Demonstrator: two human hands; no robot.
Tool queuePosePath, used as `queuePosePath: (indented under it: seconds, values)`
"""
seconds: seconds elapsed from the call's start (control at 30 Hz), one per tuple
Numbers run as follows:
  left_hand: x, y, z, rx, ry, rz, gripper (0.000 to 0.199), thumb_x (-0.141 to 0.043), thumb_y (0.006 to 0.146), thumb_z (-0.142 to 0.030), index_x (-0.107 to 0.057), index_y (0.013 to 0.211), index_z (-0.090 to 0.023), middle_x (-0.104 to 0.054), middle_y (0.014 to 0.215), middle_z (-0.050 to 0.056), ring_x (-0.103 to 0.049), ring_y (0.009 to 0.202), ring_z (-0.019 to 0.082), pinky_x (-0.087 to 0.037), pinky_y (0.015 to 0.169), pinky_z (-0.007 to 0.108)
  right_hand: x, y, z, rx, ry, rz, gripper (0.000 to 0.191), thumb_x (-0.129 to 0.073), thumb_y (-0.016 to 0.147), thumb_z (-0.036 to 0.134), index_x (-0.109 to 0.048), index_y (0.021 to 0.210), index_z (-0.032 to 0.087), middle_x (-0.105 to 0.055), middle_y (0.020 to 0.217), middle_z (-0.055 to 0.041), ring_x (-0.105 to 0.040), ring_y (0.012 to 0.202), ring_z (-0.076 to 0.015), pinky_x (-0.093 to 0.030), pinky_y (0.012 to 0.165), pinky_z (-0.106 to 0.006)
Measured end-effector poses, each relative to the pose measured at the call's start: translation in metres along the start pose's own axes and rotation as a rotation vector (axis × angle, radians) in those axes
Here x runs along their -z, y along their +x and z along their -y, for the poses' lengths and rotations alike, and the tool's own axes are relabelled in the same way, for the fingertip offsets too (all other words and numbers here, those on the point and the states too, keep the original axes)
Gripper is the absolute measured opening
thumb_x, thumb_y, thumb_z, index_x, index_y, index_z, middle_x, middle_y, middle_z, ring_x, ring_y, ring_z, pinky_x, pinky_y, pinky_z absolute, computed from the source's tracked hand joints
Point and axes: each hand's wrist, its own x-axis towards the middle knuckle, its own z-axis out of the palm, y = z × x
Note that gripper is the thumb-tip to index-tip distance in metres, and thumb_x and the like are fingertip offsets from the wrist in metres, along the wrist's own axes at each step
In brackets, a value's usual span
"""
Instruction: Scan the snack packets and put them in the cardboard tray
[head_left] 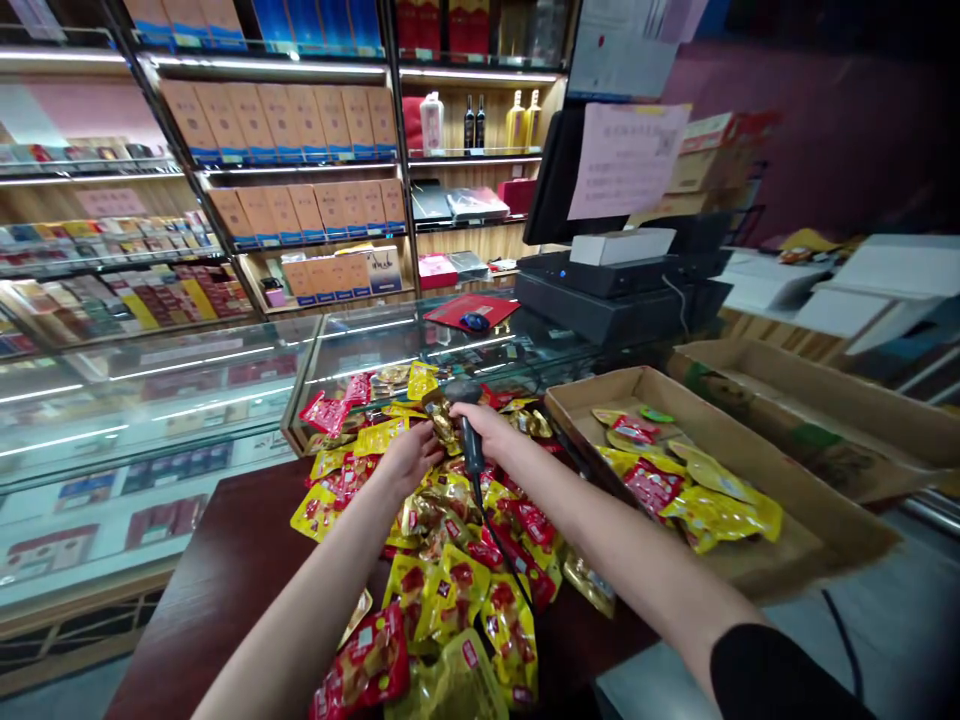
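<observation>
Left hand (409, 458) pinching a gold foil snack packet (442, 425) above a heap of packets (457, 590), right hand (491, 428) clenching a corded barcode scanner (472, 445); the packet, likely light, soft and slippery, is best held by its sealed edge.

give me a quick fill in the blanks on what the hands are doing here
1. The right hand grips a black corded ____.
2. The left hand holds up a ____ foil packet beside it.
3. More snack packets lie in a cardboard tray on the ____ side of the pile.

Missing words: barcode scanner; gold; right
</observation>
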Motion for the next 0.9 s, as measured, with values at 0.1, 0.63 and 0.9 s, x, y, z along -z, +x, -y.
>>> queuePosePath:
  seconds: [0.1,0.63,0.9]
  values:
    - [0.002,0.007,0.01,-0.021,-0.014,-0.021,0.01,-0.054,0.084,-0.013,-0.059,0.093,-0.016,-0.066,0.099,0.008,-0.064,0.081,0.013,-0.05,0.083,0.032,0.0,-0.003,-0.004,0.009,-0.017,-0.012,0.006,-0.059,0.06,0.014,-0.054,0.057,0.016,-0.047,0.045,0.0039,-0.042,0.044,-0.0091,-0.035,0.047,-0.023]
    - [0.017,-0.022,0.046,-0.235,0.153,0.069,0.038,-0.082,0.06,-0.015,-0.055,0.087,-0.016,-0.057,0.067,-0.003,-0.059,0.058,0.009,-0.055,0.058,0.024,0.022,-0.123,-0.032,0.225,0.051,-0.036,0.022,-0.069,0.059,0.025,-0.065,0.079,0.017,-0.066,0.074,0.0007,-0.057,0.076,-0.0159,-0.04,0.073,-0.027]
    - [0.031,-0.023,0.048,-0.067,0.114,0.137,0.04,-0.079,0.062,-0.008,-0.051,0.089,-0.017,-0.065,0.073,0.001,-0.065,0.062,0.013,-0.056,0.058,0.026,0.041,-0.163,-0.051,0.287,0.029,-0.004,0.023,-0.068,0.065,0.025,-0.065,0.087,0.018,-0.068,0.086,-0.0015,-0.061,0.083,-0.0166,-0.045,0.077,-0.028]
